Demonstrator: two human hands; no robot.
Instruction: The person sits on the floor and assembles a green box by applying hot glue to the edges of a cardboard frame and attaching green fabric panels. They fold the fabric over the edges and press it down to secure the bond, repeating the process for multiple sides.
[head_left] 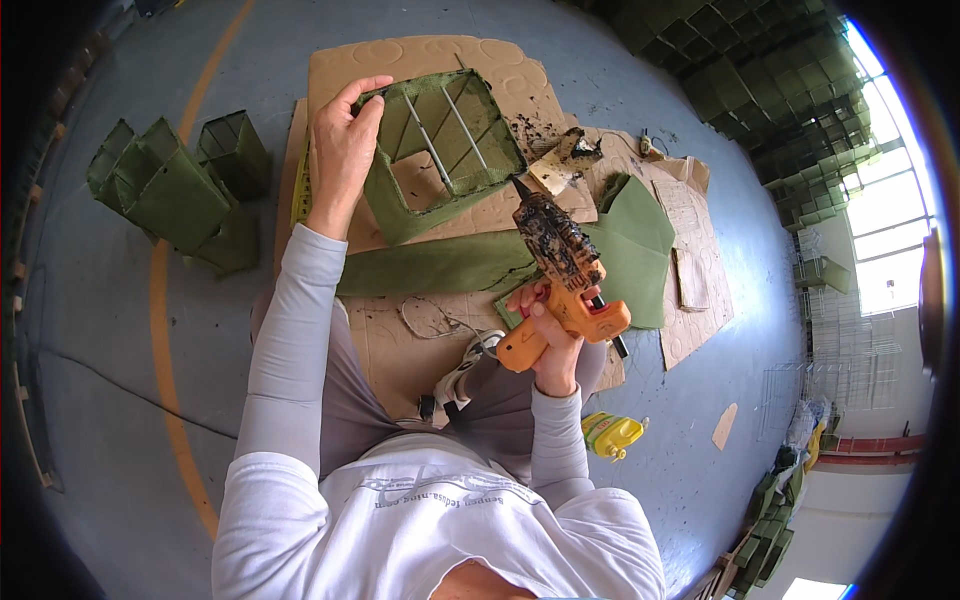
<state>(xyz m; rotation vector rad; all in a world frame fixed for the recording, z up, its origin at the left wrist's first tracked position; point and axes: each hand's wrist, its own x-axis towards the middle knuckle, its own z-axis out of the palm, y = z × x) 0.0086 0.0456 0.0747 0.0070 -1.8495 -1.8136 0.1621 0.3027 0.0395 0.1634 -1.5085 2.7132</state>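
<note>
My left hand [345, 150] pinches the upper left corner of an open green fabric box [405, 218]. Two thin metal rods cross the box's opening, and cardboard shows through it. In my right hand [555, 350] is an orange glue gun [563, 255], its barrel caked with dark residue. The gun's nozzle points up and left, close to the box's lower right corner; whether it touches cannot be made out. Below the box lies a long green fabric strip [430, 268], and to the right of the gun a larger green fabric piece [645, 250].
Flattened cardboard [375, 350] covers the floor beneath the work, with dark scraps on it. Several green fabric boxes [180, 195] stand at left. A yellow bottle [613, 435] lies near my right elbow. Stacked green boxes [740, 90] line the far right, near wire racks [835, 350].
</note>
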